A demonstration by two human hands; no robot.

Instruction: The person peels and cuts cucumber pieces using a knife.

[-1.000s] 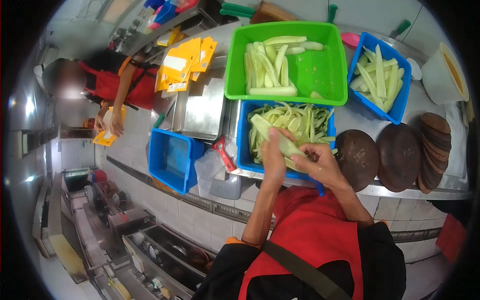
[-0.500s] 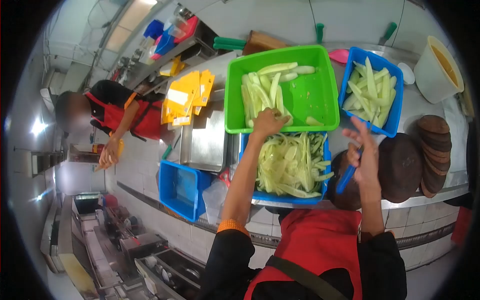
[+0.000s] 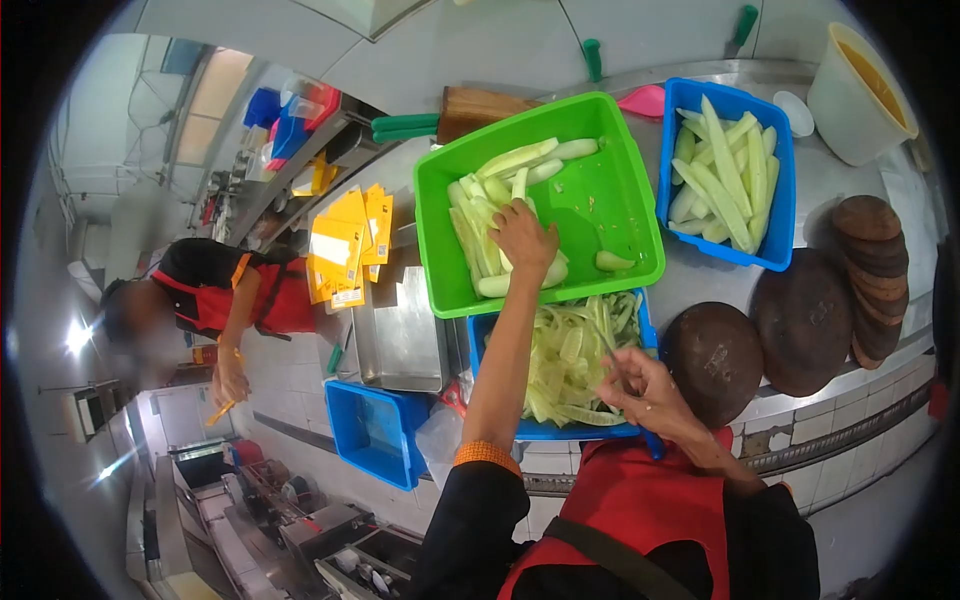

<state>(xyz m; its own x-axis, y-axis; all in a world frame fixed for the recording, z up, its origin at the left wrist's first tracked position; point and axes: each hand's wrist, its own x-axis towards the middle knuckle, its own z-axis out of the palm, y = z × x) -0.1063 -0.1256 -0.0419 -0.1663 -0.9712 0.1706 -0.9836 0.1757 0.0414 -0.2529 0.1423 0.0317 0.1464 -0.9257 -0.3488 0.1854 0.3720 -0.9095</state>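
My left hand [image 3: 525,240] is inside the green tub [image 3: 645,230], fingers closed around a pale peeled cucumber piece [image 3: 520,183] among several others. My right hand [image 3: 650,395] is closed on a knife [image 3: 655,445]; its blue handle shows below the palm and the thin blade points up and left. That hand hovers over the right side of a blue tub [image 3: 648,325] heaped with pale green scraps [image 3: 565,350]. To the right, another blue tub [image 3: 778,255] holds long cut cucumber strips [image 3: 730,180].
Round dark wooden boards [image 3: 712,365] lie at the right, near a white bucket [image 3: 850,110]. Left of the green tub are a metal tray [image 3: 400,345] and yellow packets [image 3: 350,245]. Green-handled knives [image 3: 405,127] rest behind. A co-worker [image 3: 215,290] stands at the far left.
My right hand, with the knife, has moved left and down from beside the boards to over the scraps. My left hand has closed on a piece in the green tub. The view has shifted.
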